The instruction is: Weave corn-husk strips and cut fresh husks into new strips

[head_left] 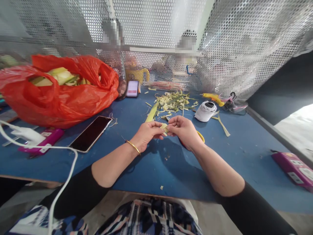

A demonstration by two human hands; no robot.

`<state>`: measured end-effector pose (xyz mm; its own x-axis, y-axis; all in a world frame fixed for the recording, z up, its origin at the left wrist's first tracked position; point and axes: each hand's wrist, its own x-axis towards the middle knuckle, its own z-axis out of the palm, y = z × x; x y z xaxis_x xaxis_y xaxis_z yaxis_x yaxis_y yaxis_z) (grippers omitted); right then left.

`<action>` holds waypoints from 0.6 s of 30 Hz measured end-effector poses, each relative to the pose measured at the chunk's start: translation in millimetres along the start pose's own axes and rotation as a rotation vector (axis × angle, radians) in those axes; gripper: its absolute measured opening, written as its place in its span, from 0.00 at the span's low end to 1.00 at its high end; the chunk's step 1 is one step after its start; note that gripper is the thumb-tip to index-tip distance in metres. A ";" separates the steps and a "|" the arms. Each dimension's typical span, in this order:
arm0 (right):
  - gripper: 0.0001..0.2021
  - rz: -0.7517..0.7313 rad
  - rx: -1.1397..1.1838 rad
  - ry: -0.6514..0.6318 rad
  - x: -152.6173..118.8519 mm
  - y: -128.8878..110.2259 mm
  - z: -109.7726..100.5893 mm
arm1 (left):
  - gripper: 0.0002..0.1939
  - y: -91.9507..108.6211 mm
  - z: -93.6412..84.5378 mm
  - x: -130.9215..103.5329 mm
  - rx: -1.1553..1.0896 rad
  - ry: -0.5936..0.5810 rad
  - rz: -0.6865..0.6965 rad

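Note:
My left hand (pixel 149 131), with a gold bangle at the wrist, pinches a small piece of pale yellow husk (pixel 164 126) above the middle of the blue table. Fingers of my right hand (pixel 182 130) close on the other side of the same piece. Details of the piece are small and partly covered by my fingertips. Just beyond my hands lies a heap of shredded green and yellow husk scraps (pixel 173 100). One longer green husk strip (pixel 153 112) stretches from the heap toward my left hand. A yellow loop-shaped handle (pixel 201 136) shows beside my right wrist, the rest hidden.
A red plastic bag (pixel 80 106) of husks stands at left, near a dark phone (pixel 91 133). White thread spool (pixel 205 111) and yellow glue gun (pixel 214 98) lie right. Purple power strips (pixel 294 169) sit on both sides. A perforated metal screen (pixel 156 19) closes the back.

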<state>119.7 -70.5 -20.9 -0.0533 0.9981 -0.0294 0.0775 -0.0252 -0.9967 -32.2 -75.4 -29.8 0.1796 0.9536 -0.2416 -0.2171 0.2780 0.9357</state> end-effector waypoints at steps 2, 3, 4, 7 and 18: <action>0.12 0.005 0.004 0.021 -0.7 0.6 0.9 | 0.07 -0.3 0.2 -0.7 0.010 0.001 0.010; 0.12 -0.004 0.008 0.037 -0.9 1.2 1.3 | 0.06 -0.3 0.3 -1.0 0.020 0.004 0.016; 0.13 -0.016 0.010 0.050 -1.0 1.7 1.5 | 0.06 -0.2 0.4 -1.2 0.031 0.004 0.023; 0.12 -0.057 -0.002 0.037 -1.6 1.7 0.9 | 0.04 -0.2 0.1 -1.4 0.086 -0.022 0.067; 0.09 -0.097 -0.199 0.013 -0.3 4.4 -2.0 | 0.08 -4.7 -5.4 -0.8 0.256 -0.288 0.123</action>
<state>122.1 -70.8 -25.2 -0.0572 0.9960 0.0686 0.2672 0.0815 -0.9602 -36.5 -76.8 -35.3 0.4365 0.8965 -0.0764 -0.0141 0.0917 0.9957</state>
